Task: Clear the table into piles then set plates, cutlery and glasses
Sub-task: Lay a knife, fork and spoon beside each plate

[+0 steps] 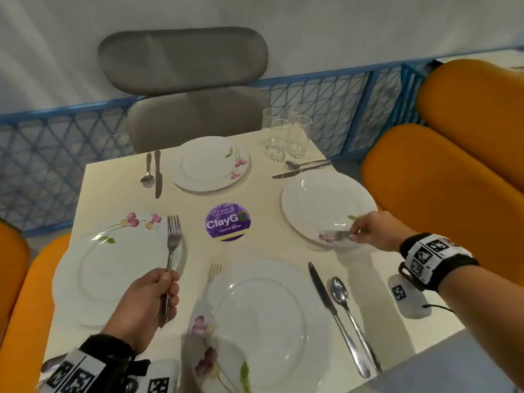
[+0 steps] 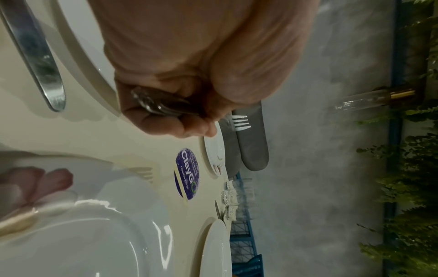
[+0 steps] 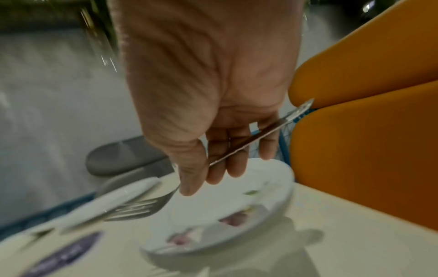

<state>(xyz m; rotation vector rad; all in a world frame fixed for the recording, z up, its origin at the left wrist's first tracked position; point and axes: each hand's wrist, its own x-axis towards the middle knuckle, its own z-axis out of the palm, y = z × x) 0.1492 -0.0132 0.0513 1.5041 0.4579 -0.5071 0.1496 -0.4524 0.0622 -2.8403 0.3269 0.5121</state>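
Observation:
My left hand (image 1: 158, 293) grips a fork (image 1: 173, 239) by its handle, tines pointing away, over the right rim of the left flowered plate (image 1: 113, 268). The left wrist view shows the fingers (image 2: 180, 120) curled round the metal handle (image 2: 156, 106). My right hand (image 1: 365, 231) pinches a second fork (image 1: 338, 236) above the near edge of the right plate (image 1: 320, 202); the right wrist view shows this fork (image 3: 142, 208) tilted over that plate (image 3: 267, 189). A near plate (image 1: 261, 327) has a fork (image 1: 214, 272) on its left and a knife (image 1: 329, 304) and spoon (image 1: 341, 292) on its right.
A far plate (image 1: 209, 165) lies with a spoon (image 1: 147, 173) and knife (image 1: 157, 174) to its left. Several glasses (image 1: 286, 134) stand at the far right corner, with a spoon (image 1: 297, 165) and knife (image 1: 295, 173) before them. A purple sticker (image 1: 226, 221) marks the centre. Orange seats (image 1: 442, 194) flank the table.

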